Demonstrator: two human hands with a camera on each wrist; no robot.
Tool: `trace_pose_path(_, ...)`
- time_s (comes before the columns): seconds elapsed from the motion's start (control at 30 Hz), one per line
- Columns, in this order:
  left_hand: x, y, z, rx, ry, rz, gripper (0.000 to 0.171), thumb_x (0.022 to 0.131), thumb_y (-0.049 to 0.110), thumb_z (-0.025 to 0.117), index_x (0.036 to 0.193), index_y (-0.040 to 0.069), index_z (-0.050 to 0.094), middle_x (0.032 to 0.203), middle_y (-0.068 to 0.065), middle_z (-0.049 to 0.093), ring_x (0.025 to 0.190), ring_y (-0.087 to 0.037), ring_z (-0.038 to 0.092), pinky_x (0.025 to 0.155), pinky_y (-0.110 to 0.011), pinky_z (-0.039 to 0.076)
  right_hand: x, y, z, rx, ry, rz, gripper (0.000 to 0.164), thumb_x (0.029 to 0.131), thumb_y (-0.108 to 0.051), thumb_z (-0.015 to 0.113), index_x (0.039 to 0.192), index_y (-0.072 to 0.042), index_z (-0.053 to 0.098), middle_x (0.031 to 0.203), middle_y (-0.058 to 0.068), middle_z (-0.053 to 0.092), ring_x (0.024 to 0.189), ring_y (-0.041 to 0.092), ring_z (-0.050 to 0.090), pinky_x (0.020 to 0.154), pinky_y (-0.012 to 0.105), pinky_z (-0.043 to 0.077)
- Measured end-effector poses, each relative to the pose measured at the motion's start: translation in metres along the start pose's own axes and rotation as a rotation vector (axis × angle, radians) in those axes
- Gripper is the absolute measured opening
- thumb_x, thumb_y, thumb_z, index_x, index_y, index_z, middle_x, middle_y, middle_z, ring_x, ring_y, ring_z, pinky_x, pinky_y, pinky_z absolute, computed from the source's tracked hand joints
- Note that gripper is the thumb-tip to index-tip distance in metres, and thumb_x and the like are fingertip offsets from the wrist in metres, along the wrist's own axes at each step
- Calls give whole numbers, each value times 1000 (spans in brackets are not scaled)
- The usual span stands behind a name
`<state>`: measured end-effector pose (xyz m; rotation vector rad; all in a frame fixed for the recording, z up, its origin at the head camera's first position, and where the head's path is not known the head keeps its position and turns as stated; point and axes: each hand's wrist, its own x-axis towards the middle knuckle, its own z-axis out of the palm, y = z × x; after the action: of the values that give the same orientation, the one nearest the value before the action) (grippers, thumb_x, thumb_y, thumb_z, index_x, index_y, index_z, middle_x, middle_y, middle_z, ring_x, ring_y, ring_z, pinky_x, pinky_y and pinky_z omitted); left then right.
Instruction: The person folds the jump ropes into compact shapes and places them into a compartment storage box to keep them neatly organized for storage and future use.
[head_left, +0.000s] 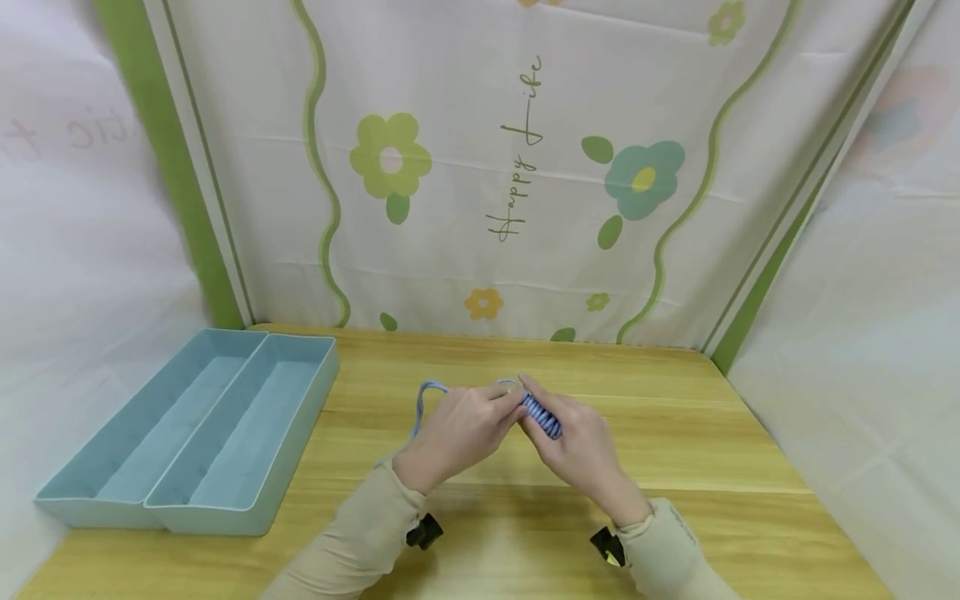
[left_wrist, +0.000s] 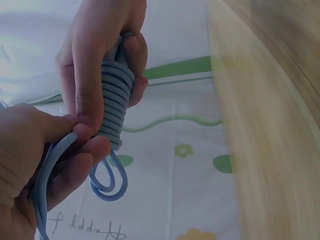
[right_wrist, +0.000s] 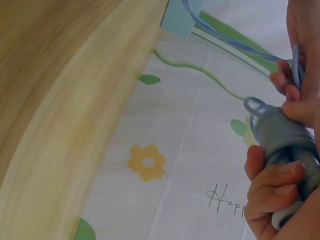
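Blue cord (left_wrist: 114, 102), wound into a tight bundle (head_left: 542, 418), is held over the wooden table (head_left: 660, 467) between both hands. Right hand (head_left: 583, 437): fingers curled round the bundle, gripping it. Left hand (head_left: 459, 429): fingers pinching the loose strand (left_wrist: 42, 190) just beside the coils. Bundle's long axis runs aslant from the right palm toward the left fingertips, looped end (left_wrist: 109, 198) on the left hand's side; right hand nearer the bundle.

Head view looks downward; close wrist views share the cord (left_wrist: 115, 102).
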<state>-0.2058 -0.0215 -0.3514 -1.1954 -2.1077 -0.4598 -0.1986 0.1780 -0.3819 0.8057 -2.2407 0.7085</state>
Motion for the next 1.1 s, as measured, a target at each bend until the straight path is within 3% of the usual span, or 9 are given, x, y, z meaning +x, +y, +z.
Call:
trace_pose_path(0.17, 2, 3, -2, -81, 25, -2, 33, 95, 9, 68, 125, -5, 65, 103, -12, 69, 57, -9, 58, 55, -11, 44, 2, 2, -1, 89, 90, 1, 45, 90, -9, 71, 134, -8, 62, 82, 4, 66, 58, 8, 51, 47, 21, 43)
trace_pose_path(0.37, 4, 11, 0, -124, 106, -7, 39, 92, 3, 70, 129, -6, 61, 95, -9, 68, 55, -8, 52, 53, -11, 40, 5, 3, 0, 195, 230, -8, 41, 91, -1, 69, 131, -2, 63, 93, 10, 70, 57, 10, 53, 48, 19, 43)
trace_pose_path(0.5, 5, 11, 2, -113, 141, -25, 26, 91, 3, 70, 116, -5, 68, 91, -8, 69, 57, -5, 55, 54, -9, 40, 7, -1, -2, 234, 287, 25, 40, 89, 5, 68, 129, 0, 64, 84, 9, 68, 49, 5, 44, 43, 17, 37)
trace_pose_path(0.7, 3, 7, 6, -60, 162, -27, 6, 85, 1, 67, 91, 3, 68, 78, -2, 65, 57, -2, 53, 51, -9, 39, 11, -22, -13, 334, 255, 156, 37, 90, 10, 65, 127, 6, 63, 75, 9, 63, 47, 8, 40, 40, 18, 34)
trace_pose_path(0.83, 2, 5, 11, -67, 160, -23, 3, 87, 1, 64, 89, 3, 65, 74, 0, 60, 57, -2, 50, 50, -8, 37, 14, -35, -23, 509, 203, 286, 34, 95, 6, 60, 129, 5, 61, 78, 15, 63, 53, 16, 50, 44, 21, 43)
trace_pose_path(0.9, 2, 5, 13, -81, 162, -24, 3, 90, 2, 62, 90, 3, 65, 74, 0, 60, 57, -3, 49, 50, -8, 36, 13, -32, -23, 652, 171, 378, 34, 99, 2, 57, 133, 2, 60, 79, 18, 62, 55, 17, 52, 42, 23, 42)
trace_pose_path(1.1, 1, 7, 15, -118, 204, -28, 7, 97, 8, 62, 94, 3, 64, 80, -2, 61, 57, -4, 47, 50, -10, 34, 9, -23, -22, 1124, 85, 555, 38, 106, -14, 50, 142, -2, 52, 79, 18, 59, 47, 11, 42, 36, 24, 28)
